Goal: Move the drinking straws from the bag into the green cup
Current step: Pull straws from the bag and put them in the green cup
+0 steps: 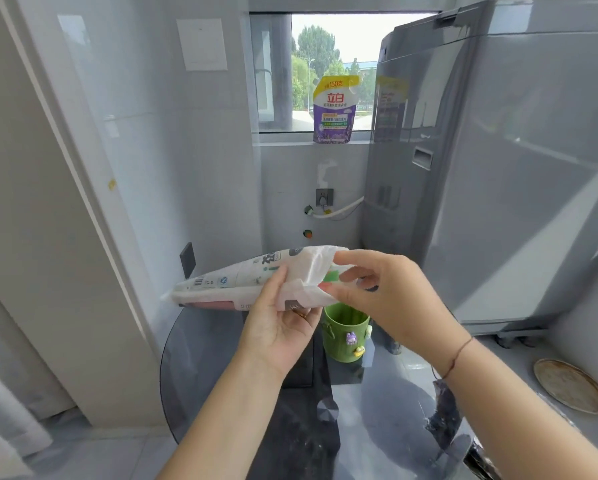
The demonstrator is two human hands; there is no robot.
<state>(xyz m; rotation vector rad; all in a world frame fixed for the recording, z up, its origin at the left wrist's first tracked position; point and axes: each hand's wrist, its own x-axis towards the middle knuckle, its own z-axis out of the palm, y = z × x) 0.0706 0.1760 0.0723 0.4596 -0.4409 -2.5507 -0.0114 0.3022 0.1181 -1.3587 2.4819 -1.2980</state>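
In the lower half of the frame a round glass table (200, 362) carries the green cup (346, 336), standing upright just below the hands. Above it, mid-frame, the bag (242, 282) of straws lies nearly level, gripped from beneath by the left hand (280, 327), fingers curled round its open end. The right hand (384, 289) pinches at the mouth, where red and green straws (328, 279) show. Best to steady the bag, draw a few straws straight out, and lower them endwise into the cup so none scatter.
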